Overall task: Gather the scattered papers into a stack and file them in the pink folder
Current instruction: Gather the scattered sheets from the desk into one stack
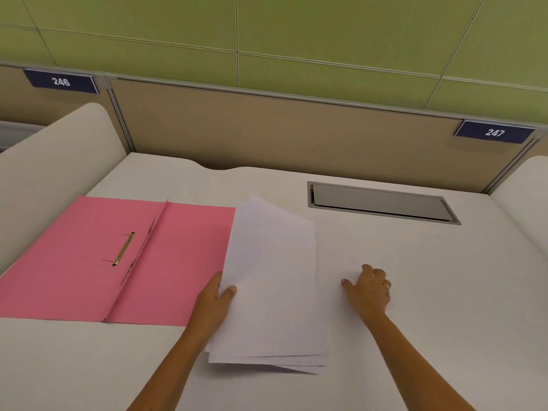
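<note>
A loose stack of white papers (271, 286) lies on the desk at the centre, its sheets unevenly aligned at the near edge. My left hand (215, 295) grips the stack's left edge, thumb on top and fingers underneath. To the left, the pink folder (74, 262) lies open flat, with a brass fastener (123, 249) on its left half; the stack's left edge overlaps the folder's right side. My right hand (369, 287) rests on the bare desk to the right of the papers, fingers loosely curled, holding nothing.
The white desk (415, 321) has a grey cable hatch (382, 203) set into it at the back right. Tan partition panels (267, 129) with number plates 246 and 247 close the back. Curved white dividers (56, 149) rise on both sides.
</note>
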Tool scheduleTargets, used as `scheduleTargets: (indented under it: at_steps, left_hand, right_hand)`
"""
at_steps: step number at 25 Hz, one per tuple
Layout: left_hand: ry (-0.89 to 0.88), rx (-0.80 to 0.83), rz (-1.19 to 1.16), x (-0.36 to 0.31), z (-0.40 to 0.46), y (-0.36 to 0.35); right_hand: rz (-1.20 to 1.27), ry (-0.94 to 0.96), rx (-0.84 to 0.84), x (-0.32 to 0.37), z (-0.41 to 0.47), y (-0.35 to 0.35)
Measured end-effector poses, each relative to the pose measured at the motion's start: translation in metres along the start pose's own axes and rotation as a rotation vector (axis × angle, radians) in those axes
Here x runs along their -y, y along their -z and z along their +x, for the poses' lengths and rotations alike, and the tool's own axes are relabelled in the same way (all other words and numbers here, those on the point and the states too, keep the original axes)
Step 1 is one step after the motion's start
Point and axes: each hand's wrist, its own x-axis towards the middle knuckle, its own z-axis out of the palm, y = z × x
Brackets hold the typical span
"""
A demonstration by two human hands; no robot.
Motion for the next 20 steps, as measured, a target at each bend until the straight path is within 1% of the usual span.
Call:
scheduleTargets:
  at_steps: [1, 3, 5, 6, 7, 8, 9, 11, 13, 14, 17, 18, 20]
  left_hand:
    - [0.001, -0.019, 0.005, 0.002, 0.006, 0.01]
    - [0.014, -0.038, 0.012, 0.007, 0.015, 0.025]
    - [0.049, -0.015, -0.003, 0.011, 0.018, 0.034]
    - [0.06, 0.0, -0.008, 0.01, 0.016, 0.036]
    - [0.097, -0.002, -0.007, 0.014, 0.034, 0.031]
    - [0.139, -0.012, -0.015, 0.019, 0.06, 0.025]
    - [0.161, -0.026, -0.041, 0.017, 0.057, 0.025]
    - [0.17, -0.048, -0.085, 0.014, 0.058, 0.025]
    - [0.168, -0.034, -0.111, 0.011, 0.058, 0.023]
    - [0.173, -0.021, -0.118, 0.007, 0.057, 0.02]
    - [0.194, 0.006, -0.149, 0.005, 0.058, 0.016]
    - [0.199, 0.001, -0.159, 0.004, 0.058, 0.017]
    - [0.205, -0.002, -0.182, 0.004, 0.058, 0.016]
  right_hand:
    - [-0.053, -0.053, 0.034, -0.004, 0.004, 0.002]
    - [-0.093, -0.103, 0.047, -0.011, 0.011, 0.006]
    - [-0.13, -0.088, 0.021, -0.009, 0.016, 0.008]
    - [-0.149, -0.087, 0.03, -0.006, 0.015, 0.011]
    - [-0.165, -0.097, 0.065, 0.001, 0.037, 0.004]
    - [-0.163, -0.131, 0.105, 0.011, 0.066, -0.006]
    - [-0.13, -0.136, 0.138, 0.015, 0.067, -0.001]
    - [-0.009, -0.076, 0.167, 0.019, 0.07, 0.012]
    - [0.08, 0.015, 0.094, 0.015, 0.074, 0.038]
    - [0.086, 0.05, 0.013, 0.014, 0.074, 0.054]
    - [0.179, 0.147, -0.307, 0.025, 0.067, 0.105]
    - [0.232, 0.181, -0.373, 0.032, 0.063, 0.119]
    - [0.352, 0.223, -0.413, 0.045, 0.057, 0.133]
